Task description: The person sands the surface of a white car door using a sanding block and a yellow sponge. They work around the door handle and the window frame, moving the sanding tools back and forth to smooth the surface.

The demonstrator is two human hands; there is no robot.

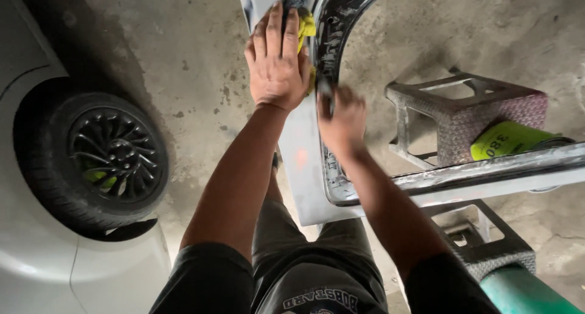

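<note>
Dark shorts [317,277] and two bare forearms fill the bottom of the view, reaching up to a pale grey car body panel [301,162] with a curved wheel-arch edge. Left hand [277,58] lies flat, fingers stretched out and together, pressing a yellow cloth [306,26] against the panel's upper end; the cloth peeks out along the hand's right side. Right hand [342,122] sits just beside it, lower on the arch's inner rim, fingers curled onto the edge; it is blurred, so whether it grips anything else I cannot tell. Beyond the arch, a grey patterned stool [481,116] stands on the concrete floor [183,64]. At the left edge, a white car [36,259] shows its black wheel [113,158].
</note>
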